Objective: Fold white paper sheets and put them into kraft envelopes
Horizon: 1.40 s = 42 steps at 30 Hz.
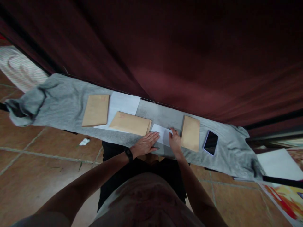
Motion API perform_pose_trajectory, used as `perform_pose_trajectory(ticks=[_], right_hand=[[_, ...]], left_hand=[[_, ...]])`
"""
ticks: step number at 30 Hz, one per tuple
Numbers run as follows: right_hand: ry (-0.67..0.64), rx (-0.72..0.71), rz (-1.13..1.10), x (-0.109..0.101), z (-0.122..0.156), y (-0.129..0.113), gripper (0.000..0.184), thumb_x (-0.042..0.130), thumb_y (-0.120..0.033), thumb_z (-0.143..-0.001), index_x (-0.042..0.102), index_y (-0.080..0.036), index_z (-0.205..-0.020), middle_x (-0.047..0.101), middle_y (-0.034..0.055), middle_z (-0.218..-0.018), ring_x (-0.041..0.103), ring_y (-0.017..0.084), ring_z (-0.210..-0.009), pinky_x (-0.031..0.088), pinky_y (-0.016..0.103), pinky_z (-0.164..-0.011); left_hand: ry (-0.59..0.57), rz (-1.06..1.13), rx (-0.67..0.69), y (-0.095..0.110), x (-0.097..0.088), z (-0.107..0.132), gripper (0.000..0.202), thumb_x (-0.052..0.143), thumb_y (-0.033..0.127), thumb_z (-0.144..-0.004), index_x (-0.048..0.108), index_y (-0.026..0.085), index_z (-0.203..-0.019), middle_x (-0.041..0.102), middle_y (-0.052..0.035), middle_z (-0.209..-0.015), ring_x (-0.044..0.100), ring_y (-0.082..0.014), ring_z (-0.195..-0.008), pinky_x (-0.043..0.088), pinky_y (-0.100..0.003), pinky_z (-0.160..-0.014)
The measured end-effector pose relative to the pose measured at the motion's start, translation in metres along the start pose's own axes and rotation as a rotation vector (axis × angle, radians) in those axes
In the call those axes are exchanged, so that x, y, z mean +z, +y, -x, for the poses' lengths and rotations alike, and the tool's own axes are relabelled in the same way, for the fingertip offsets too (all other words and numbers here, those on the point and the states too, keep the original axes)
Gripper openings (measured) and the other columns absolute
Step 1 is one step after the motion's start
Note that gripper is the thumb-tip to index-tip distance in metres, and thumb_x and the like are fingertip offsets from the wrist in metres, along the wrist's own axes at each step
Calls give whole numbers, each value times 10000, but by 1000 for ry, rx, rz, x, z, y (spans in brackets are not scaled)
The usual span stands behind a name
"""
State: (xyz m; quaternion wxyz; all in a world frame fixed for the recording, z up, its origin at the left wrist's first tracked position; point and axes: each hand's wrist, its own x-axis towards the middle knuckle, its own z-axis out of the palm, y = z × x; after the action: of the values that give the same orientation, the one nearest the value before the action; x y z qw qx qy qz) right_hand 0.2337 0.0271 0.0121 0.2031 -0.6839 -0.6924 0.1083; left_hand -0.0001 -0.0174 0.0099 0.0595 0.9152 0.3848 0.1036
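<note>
A small white folded sheet of paper (163, 134) lies on the grey cloth between my hands. My left hand (147, 143) is flat with its fingers stretched out, the fingertips at the paper's left edge. At the right end of the paper, my right hand (174, 140) has its fingers bent in and grips the edge. Just beyond my left hand is a stack of brown envelopes (131, 122), partly on a large white sheet (124, 102). Another brown envelope (190, 133) lies close to the right of my right hand.
A brown envelope stack (96, 110) sits further left on the cloth-covered bench (63, 101). To the right lies a phone (210, 143). A dark red curtain (165, 63) hangs along the far edge. A white scrap (84, 142) is on the tiled floor (47, 176).
</note>
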Motion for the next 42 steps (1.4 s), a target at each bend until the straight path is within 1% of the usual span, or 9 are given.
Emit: perform_pose_trajectory(ticks=[5,21,23,25,28,30,32,35,42], right_hand=[[95,-29,-31,4,4,-2,454,362,-214,-1029,600,-135,-1407,703,164,-1196,677,276,-1049,518,401,-958],[95,-38,-22,0,6,-5,481,353,-202,-1024,570,-145,-1449,693,159,-1163,661,278,-1053,500,394,-958],[95,-50,-25,0,8,-5,486,345,-207,-1029,549,-130,-1463,677,176,-1218,646,284,-1108,495,409,-984],[105,-73,-8,0,11,-6,497,352,-208,-1030,514,-118,-1492,621,204,-1355,589,302,-1246,471,447,-1043],[112,-142,46,3,19,-13,516,362,-204,-1035,470,-124,-1533,435,213,-1595,393,329,-1473,373,541,-1161],[59,-216,67,6,27,-22,516,356,-220,-1053,455,-125,-1550,361,195,-1661,314,319,-1532,316,553,-1210],[-25,-286,79,11,35,-33,513,349,-244,-1073,448,-125,-1562,365,178,-1670,322,293,-1540,293,520,-1238],[-99,-309,114,17,42,-43,510,344,-267,-1092,452,-125,-1570,396,165,-1661,374,274,-1523,263,500,-1262],[-36,-292,153,19,46,-40,515,382,-336,-1102,459,-152,-1577,395,178,-1659,388,310,-1522,281,553,-1245]], left_hand=[[14,-12,-19,2,2,1,748,474,521,-1043,273,113,-1636,323,-198,-1689,237,-288,-1600,174,-496,-1318],[-10,-33,-36,3,5,1,715,437,518,-1054,308,109,-1626,322,-186,-1692,224,-287,-1604,160,-493,-1317],[-7,-32,-39,4,4,1,703,428,509,-1059,317,101,-1620,318,-185,-1694,216,-286,-1606,150,-490,-1319],[-6,-30,-41,4,2,1,700,419,506,-1062,317,92,-1618,314,-189,-1695,210,-287,-1607,144,-488,-1320],[-10,-22,-41,5,0,1,714,424,505,-1060,294,85,-1624,300,-202,-1697,204,-288,-1608,151,-490,-1320],[-13,-17,-38,5,1,1,728,436,503,-1054,285,78,-1625,285,-213,-1699,197,-292,-1609,159,-494,-1320],[-12,-18,-45,5,4,1,731,443,493,-1051,293,56,-1617,275,-229,-1697,190,-301,-1609,166,-501,-1321],[1,-30,-63,6,8,2,717,453,468,-1046,317,29,-1596,284,-251,-1685,197,-317,-1605,174,-524,-1321],[42,-68,-97,13,4,3,705,481,448,-1035,373,-24,-1548,333,-284,-1655,235,-341,-1590,208,-538,-1314]])
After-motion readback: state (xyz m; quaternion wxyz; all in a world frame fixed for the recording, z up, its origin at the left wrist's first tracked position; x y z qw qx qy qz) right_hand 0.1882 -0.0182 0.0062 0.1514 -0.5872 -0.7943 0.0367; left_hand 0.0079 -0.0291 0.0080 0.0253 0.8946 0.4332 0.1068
